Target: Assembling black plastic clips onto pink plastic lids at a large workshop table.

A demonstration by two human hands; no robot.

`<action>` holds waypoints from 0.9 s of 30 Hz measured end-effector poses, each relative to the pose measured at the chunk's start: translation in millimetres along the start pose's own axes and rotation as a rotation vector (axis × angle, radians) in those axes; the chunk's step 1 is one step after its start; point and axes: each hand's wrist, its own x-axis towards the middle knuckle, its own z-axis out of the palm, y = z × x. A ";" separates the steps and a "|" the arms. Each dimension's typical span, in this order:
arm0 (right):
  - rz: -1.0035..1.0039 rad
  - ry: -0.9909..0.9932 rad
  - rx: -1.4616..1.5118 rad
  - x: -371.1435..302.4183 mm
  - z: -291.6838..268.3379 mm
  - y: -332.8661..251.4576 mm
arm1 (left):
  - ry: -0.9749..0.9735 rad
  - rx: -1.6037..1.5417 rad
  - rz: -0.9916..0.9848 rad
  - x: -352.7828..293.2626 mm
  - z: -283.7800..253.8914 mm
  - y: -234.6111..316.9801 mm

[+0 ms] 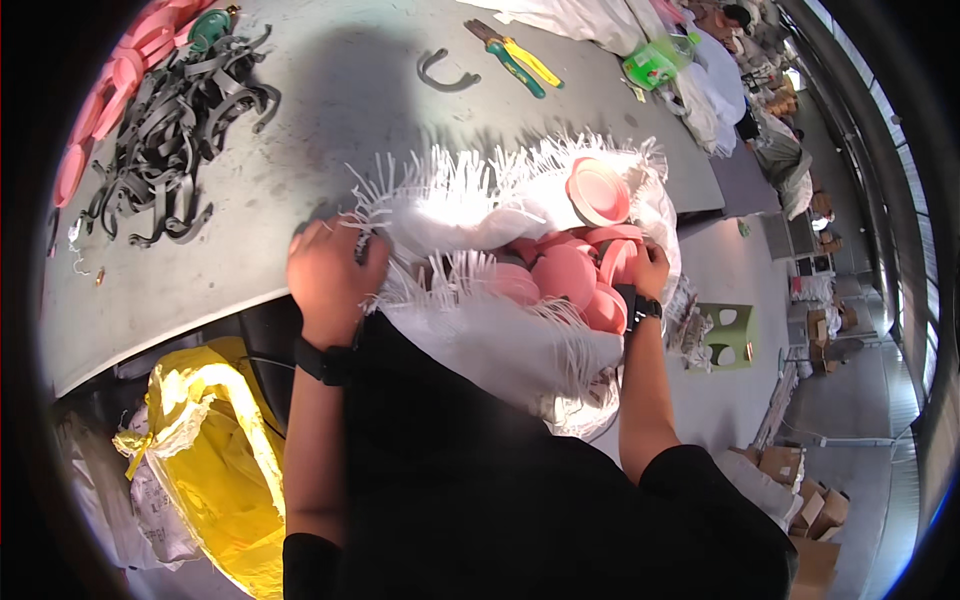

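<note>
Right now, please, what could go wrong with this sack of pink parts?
The pink piece lying on the sack's upper side might slide off. The white sack seems to overhang the table, so the pink parts in its open mouth could spill if it tips. Loose fringe near the left hand might snag on it.

From my end, the sack (470,345) lies at the tabletop's (250,250) near edge, discs (563,278) in its mouth and a single disc (599,192) at its far rim. I have the left hand (335,265) at the sack's left side, the right hand (652,272) at its right, beside the discs. Farther left is a heap of straps (180,145). Behind the sack I see a loose strap (450,87), pliers (518,72) to its right, then a bottle (652,65). A bag (220,455) sits below the tabletop, left.
</note>
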 end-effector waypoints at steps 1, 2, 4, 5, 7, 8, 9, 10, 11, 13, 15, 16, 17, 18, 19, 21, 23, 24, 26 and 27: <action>-0.003 0.010 0.028 -1.0 -0.6 1.4 | -0.001 -0.002 0.003 -0.5 -0.3 0.6; -0.005 0.020 0.054 -2.9 -1.0 0.7 | -0.003 -0.007 0.005 -1.2 -0.9 2.3; -0.015 0.043 0.044 -5.0 2.0 -0.5 | 0.004 0.005 -0.004 -2.2 -3.9 2.9; -0.010 0.052 0.012 -5.3 1.5 0.2 | -0.026 0.005 -0.013 -2.3 -5.1 2.8; -0.010 0.052 0.009 -4.4 0.1 2.7 | -0.037 -0.003 -0.001 -3.9 -3.7 0.8; -0.015 0.050 0.016 -3.9 0.0 3.0 | -0.031 0.003 0.000 -3.3 -4.9 0.5; -0.006 0.047 0.048 -3.3 -0.1 3.9 | -0.040 -0.008 0.001 -2.9 -5.5 1.0; 0.003 0.043 0.079 -2.5 1.0 5.4 | -0.051 -0.019 0.002 -2.6 -5.6 0.5; 0.005 0.048 0.062 -2.1 1.7 4.4 | -0.072 -0.008 -0.013 -2.7 -5.7 0.4; -0.007 0.046 0.081 -1.8 3.3 3.8 | -0.050 -0.019 -0.004 -3.0 -2.9 -1.0; -0.019 0.048 0.103 0.1 3.1 5.2 | -0.026 -0.031 0.011 -0.7 -3.8 0.3; -0.010 0.036 0.102 1.6 2.1 6.6 | -0.060 -0.051 -0.009 0.5 -6.7 2.7; -0.003 0.026 0.102 2.2 2.4 5.1 | -0.092 -0.070 -0.028 2.0 -9.7 4.5; -0.006 0.029 0.108 3.1 2.0 3.3 | -0.086 -0.068 -0.023 3.1 -12.4 5.9; -0.011 -0.019 0.110 4.6 -0.1 0.9 | -0.145 -0.049 -0.037 4.2 -15.4 7.6; -0.026 -0.068 0.122 4.8 -1.6 -20.8 | -0.195 -0.008 -0.039 8.2 -20.4 12.4; -0.174 0.079 0.039 -1.7 -1.4 -52.7 | -0.214 -0.009 -0.038 12.0 -23.2 18.5; -0.179 0.085 0.049 -3.4 -0.1 -68.5 | -0.243 -0.016 -0.040 13.8 -23.7 20.8; -0.479 -0.111 -0.066 -5.0 4.4 -97.5 | -0.295 -0.047 -0.081 23.1 -24.2 28.1; -0.481 -0.100 -0.064 -4.2 10.6 -108.3 | -0.298 -0.065 -0.058 32.3 -22.7 38.2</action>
